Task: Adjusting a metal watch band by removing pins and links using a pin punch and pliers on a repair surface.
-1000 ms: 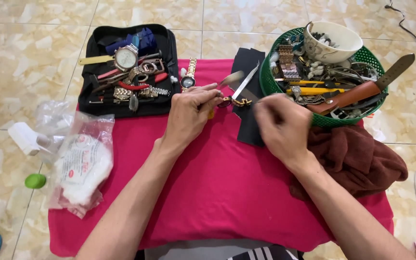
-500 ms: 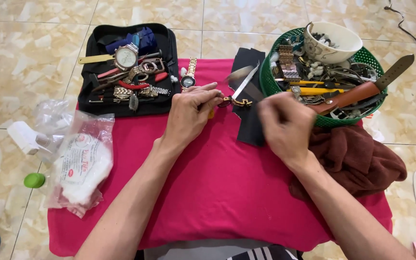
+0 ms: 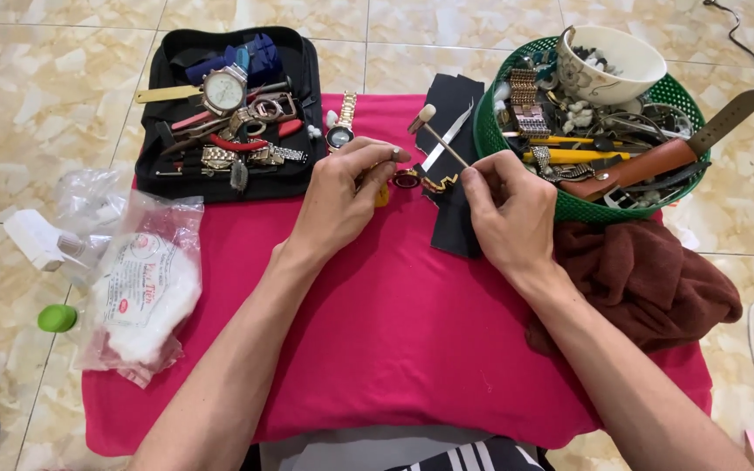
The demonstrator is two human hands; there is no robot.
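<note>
My left hand (image 3: 342,196) rests on the pink cloth (image 3: 394,340). It pinches a small metal pin (image 3: 396,154) over a yellow block (image 3: 382,197). A gold watch band (image 3: 421,181) lies just right of it, at the edge of a black cloth strip (image 3: 455,228). My right hand (image 3: 508,209) grips the thin handle of a small hammer (image 3: 443,139). The hammer's pale head is raised behind the band.
An open black tool case (image 3: 294,61) with watches and tools lies at the back left, with a gold watch (image 3: 342,122) beside it. At the back right a green basket (image 3: 586,209) holds a white bowl (image 3: 613,65), straps and tools. Other items: brown cloth (image 3: 647,279), cotton bag (image 3: 146,288), white bottle (image 3: 41,240), green cap (image 3: 57,318).
The hammer head has lifted a little away from the black cloth. My right hand shifted slightly toward the band. My left hand stays put.
</note>
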